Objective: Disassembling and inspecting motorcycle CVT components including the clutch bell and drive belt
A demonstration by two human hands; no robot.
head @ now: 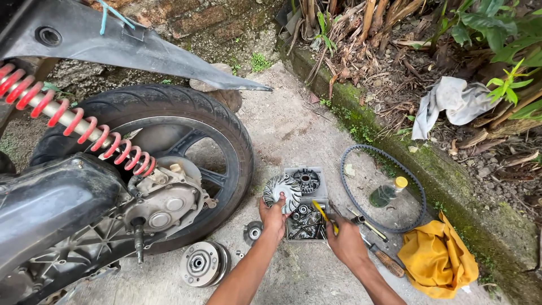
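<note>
Outdoors, bare concrete ground point(293, 130) meets a mossy curb point(451, 186), brick wall point(197, 22) behind.

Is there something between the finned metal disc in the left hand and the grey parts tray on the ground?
Nothing visible does. The left hand holds the finned disc at the left edge of the grey tray. The right hand, holding a yellow-handled tool, is at the tray's lower right corner, away from the disc.

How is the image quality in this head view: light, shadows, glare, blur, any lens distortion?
Head view: soft, even daylight with faint shadows and no harsh glare. Focus is sharp on the left hand holding the finned pulley disc and the right hand with the yellow-handled tool. The wide lens bends the edges, stretching the black fender and red shock spring.
</note>
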